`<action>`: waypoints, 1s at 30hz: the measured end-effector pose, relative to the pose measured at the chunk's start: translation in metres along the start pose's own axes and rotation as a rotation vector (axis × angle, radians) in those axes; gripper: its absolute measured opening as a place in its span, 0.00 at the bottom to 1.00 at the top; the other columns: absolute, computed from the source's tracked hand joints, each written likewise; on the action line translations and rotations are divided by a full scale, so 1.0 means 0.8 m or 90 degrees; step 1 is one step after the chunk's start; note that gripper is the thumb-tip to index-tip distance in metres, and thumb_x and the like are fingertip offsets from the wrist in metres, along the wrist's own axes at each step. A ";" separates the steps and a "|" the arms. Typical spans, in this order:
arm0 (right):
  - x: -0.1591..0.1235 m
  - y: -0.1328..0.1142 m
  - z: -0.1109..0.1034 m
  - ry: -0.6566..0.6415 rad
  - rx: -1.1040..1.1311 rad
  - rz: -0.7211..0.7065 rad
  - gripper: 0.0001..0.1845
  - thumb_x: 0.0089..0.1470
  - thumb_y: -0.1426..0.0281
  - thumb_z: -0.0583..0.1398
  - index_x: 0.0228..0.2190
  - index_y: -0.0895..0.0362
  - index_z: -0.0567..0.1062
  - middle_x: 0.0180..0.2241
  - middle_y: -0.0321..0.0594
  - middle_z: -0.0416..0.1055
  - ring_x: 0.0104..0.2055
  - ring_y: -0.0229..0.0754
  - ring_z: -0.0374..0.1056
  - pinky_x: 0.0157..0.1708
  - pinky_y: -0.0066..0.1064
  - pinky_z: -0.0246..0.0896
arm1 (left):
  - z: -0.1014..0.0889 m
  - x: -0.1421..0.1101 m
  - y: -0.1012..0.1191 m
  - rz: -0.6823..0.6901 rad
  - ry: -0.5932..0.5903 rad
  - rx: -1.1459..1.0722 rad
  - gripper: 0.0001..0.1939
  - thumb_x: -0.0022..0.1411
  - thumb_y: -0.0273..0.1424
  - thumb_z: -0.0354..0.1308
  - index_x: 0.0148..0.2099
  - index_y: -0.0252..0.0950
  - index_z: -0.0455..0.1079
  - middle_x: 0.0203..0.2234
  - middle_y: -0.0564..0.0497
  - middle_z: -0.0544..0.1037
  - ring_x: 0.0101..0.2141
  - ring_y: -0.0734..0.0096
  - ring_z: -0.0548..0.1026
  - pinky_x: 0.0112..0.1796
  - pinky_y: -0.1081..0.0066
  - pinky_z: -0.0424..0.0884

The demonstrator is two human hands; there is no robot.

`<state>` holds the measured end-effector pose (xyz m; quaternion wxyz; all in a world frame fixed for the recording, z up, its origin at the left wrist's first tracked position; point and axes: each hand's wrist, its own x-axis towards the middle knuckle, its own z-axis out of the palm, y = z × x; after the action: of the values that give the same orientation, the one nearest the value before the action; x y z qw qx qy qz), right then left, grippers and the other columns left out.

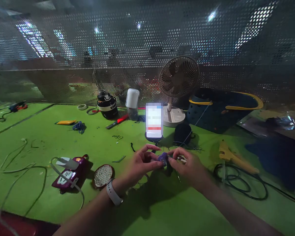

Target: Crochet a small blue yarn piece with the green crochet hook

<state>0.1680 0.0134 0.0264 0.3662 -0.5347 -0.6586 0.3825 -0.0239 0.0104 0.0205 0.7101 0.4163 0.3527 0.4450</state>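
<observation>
My left hand (142, 162) and my right hand (186, 165) meet above the green table (147, 203), both pinching a small purple yarn piece (163, 158) between their fingertips. A thin light-coloured tool, possibly a crochet hook (181, 160), lies in my right hand's fingers. A thread runs from the piece toward a dark yarn ball (182, 133) just behind my hands. My left wrist wears a white watch band (113, 194). A lit phone (154, 121) stands upright right behind the work.
A desk fan (178, 80), blue basket (221, 109), yellow glue gun (232, 156) with black cable (238, 186) sit to the right. Left: maroon pouch (70, 172), round mirror (103, 176), white cord (19, 167). Behind: black jar (107, 104), white cup (132, 98), perforated screen (137, 49).
</observation>
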 end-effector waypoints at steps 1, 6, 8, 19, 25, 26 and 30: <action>0.001 -0.001 -0.002 0.023 -0.034 -0.015 0.07 0.50 0.66 0.61 0.26 0.53 0.67 0.43 0.46 0.76 0.44 0.53 0.72 0.44 0.48 0.65 | 0.000 -0.001 0.001 -0.003 -0.009 0.015 0.21 0.48 0.24 0.72 0.44 0.35 0.70 0.27 0.55 0.79 0.29 0.76 0.76 0.34 0.73 0.70; 0.003 -0.001 -0.014 0.086 -0.040 -0.131 0.21 0.47 0.69 0.61 0.45 0.54 0.69 0.51 0.49 0.71 0.53 0.53 0.68 0.51 0.49 0.62 | 0.000 -0.001 -0.003 -0.014 -0.062 0.061 0.19 0.49 0.25 0.71 0.44 0.33 0.72 0.25 0.55 0.77 0.26 0.77 0.75 0.31 0.74 0.69; 0.003 0.000 -0.017 -0.039 0.009 -0.111 0.25 0.50 0.69 0.61 0.51 0.53 0.69 0.50 0.47 0.72 0.53 0.52 0.68 0.50 0.47 0.64 | -0.001 0.000 -0.005 -0.016 -0.083 0.071 0.19 0.49 0.25 0.71 0.43 0.33 0.73 0.26 0.55 0.77 0.27 0.77 0.74 0.32 0.73 0.69; 0.006 0.001 -0.011 -0.184 0.015 -0.037 0.07 0.54 0.64 0.63 0.33 0.53 0.78 0.32 0.37 0.78 0.36 0.44 0.73 0.37 0.36 0.65 | -0.013 0.007 -0.002 0.039 -0.026 0.149 0.16 0.49 0.25 0.70 0.39 0.33 0.68 0.28 0.51 0.81 0.30 0.74 0.78 0.34 0.71 0.72; 0.006 0.003 -0.007 -0.159 0.125 -0.002 0.09 0.52 0.61 0.65 0.31 0.54 0.77 0.30 0.36 0.75 0.33 0.40 0.71 0.36 0.32 0.64 | -0.012 0.005 0.001 0.069 -0.041 0.099 0.19 0.48 0.23 0.71 0.41 0.34 0.69 0.32 0.52 0.80 0.31 0.76 0.78 0.37 0.72 0.74; 0.006 0.002 -0.006 -0.154 0.171 0.019 0.11 0.51 0.60 0.66 0.30 0.55 0.76 0.29 0.35 0.75 0.32 0.39 0.70 0.35 0.32 0.64 | -0.011 0.004 0.003 0.066 -0.050 0.078 0.21 0.48 0.22 0.71 0.43 0.34 0.70 0.33 0.52 0.80 0.31 0.77 0.78 0.36 0.72 0.74; 0.004 -0.004 -0.003 -0.155 0.337 0.098 0.16 0.46 0.57 0.69 0.30 0.55 0.76 0.29 0.36 0.75 0.33 0.38 0.70 0.36 0.31 0.66 | -0.006 -0.002 0.010 0.055 -0.035 0.049 0.19 0.49 0.25 0.71 0.45 0.35 0.73 0.32 0.52 0.80 0.28 0.78 0.76 0.33 0.74 0.75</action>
<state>0.1678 0.0168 0.0305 0.3815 -0.4192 -0.5322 0.6288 -0.0314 0.0128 0.0258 0.6835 0.4700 0.3314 0.4496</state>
